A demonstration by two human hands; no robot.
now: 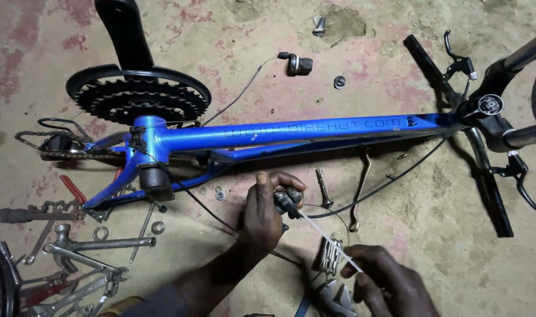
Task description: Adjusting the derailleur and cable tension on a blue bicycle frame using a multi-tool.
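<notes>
Left hand (262, 214) grips shifter (287, 201); right hand (385, 282) pinches cable (329, 236).

Glossy blue metal bike frame (303, 134) on rough, matt concrete floor (409, 246).

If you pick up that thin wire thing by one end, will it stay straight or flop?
The thin wire would probably flop: it already curves loosely between the left hand and the right hand. It looks light, being so thin. It likely springs back a bit, like the black cable on the floor.
</notes>
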